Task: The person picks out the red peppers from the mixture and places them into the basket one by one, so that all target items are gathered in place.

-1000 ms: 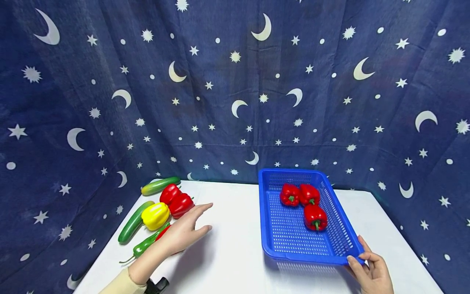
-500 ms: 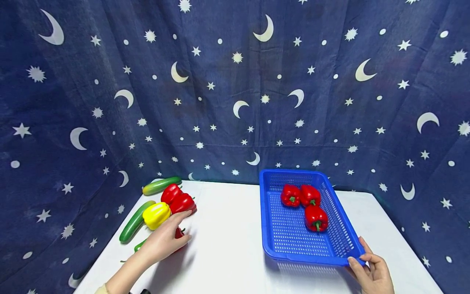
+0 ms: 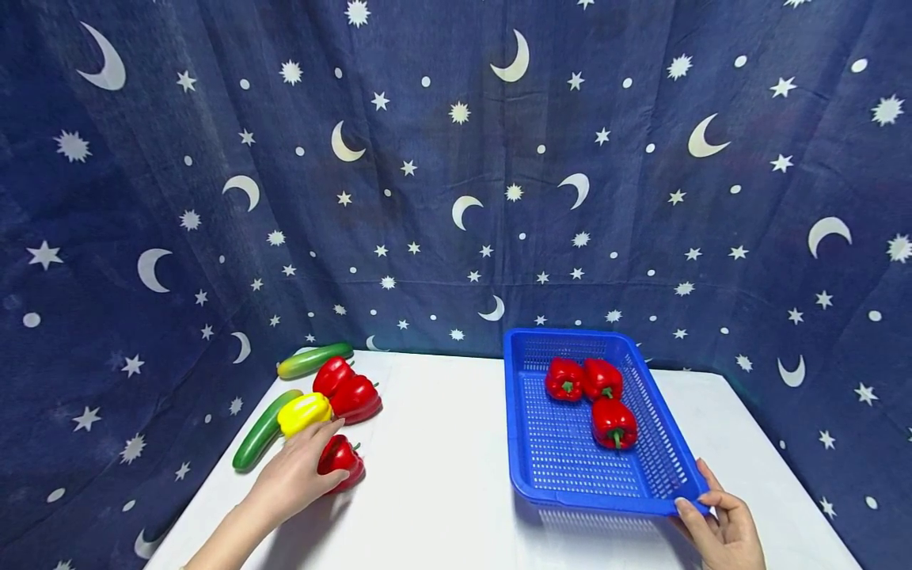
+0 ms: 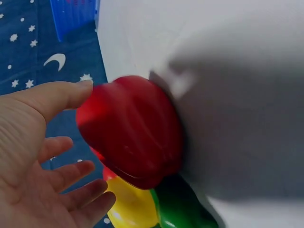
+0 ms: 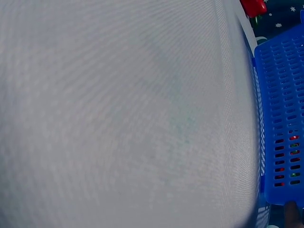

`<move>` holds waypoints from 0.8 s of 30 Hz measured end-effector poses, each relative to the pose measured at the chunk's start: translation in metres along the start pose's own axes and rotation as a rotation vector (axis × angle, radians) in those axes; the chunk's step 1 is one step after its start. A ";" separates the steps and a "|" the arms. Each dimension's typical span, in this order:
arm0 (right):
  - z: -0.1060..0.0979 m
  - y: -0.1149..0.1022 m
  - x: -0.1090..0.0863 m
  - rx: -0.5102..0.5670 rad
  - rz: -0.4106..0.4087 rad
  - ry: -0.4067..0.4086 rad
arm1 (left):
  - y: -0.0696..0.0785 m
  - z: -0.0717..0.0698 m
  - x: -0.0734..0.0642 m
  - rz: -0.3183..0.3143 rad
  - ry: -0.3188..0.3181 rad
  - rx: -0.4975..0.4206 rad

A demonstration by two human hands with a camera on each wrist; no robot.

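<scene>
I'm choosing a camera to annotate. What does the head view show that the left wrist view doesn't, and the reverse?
Only head: the right hand gripping a near corner of the blue basket, with three red bell peppers plainly visible inside.

Only left wrist: the palm of the left hand; the head view has its back.

Both: the left hand at the nearest red bell pepper, the yellow bell pepper, the basket, white tabletop, star-and-moon curtain.

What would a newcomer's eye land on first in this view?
Probably the bright blue basket on the right, with three red peppers inside and its near right corner held by the right hand. Next, the yellow pepper at left, beyond the left hand. Behind it all hangs a dark blue curtain with pale moons and stars.
</scene>
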State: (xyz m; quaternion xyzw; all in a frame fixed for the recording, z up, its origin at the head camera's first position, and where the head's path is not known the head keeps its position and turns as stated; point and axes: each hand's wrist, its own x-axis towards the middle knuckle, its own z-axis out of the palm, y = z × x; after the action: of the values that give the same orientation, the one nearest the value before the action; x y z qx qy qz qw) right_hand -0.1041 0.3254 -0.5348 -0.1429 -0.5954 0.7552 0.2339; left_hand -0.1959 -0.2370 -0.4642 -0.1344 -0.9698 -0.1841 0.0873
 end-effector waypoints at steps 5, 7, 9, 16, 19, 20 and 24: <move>0.000 -0.001 -0.001 -0.007 0.003 -0.008 | -0.009 0.005 -0.003 0.023 0.035 0.031; 0.000 -0.001 -0.001 -0.010 0.006 -0.002 | -0.011 0.006 -0.003 0.011 0.021 0.028; 0.001 -0.001 -0.002 -0.014 0.011 0.003 | -0.012 0.006 -0.003 -0.003 -0.002 0.020; 0.002 -0.003 -0.002 -0.036 0.019 0.004 | -0.012 0.008 -0.001 -0.008 -0.052 0.012; 0.002 -0.005 -0.003 -0.045 0.024 0.005 | -0.011 0.009 0.000 0.001 -0.067 -0.004; 0.002 -0.005 -0.003 -0.045 0.024 0.004 | -0.010 0.009 0.001 0.007 -0.070 -0.017; 0.002 -0.005 -0.002 -0.045 0.027 0.000 | -0.006 0.011 0.003 0.034 -0.095 -0.075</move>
State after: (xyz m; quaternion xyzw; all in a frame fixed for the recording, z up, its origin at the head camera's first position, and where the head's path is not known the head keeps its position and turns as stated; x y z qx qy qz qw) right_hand -0.1021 0.3235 -0.5298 -0.1565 -0.6102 0.7447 0.2203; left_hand -0.2014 -0.2373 -0.4752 -0.1626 -0.9629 -0.2120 0.0390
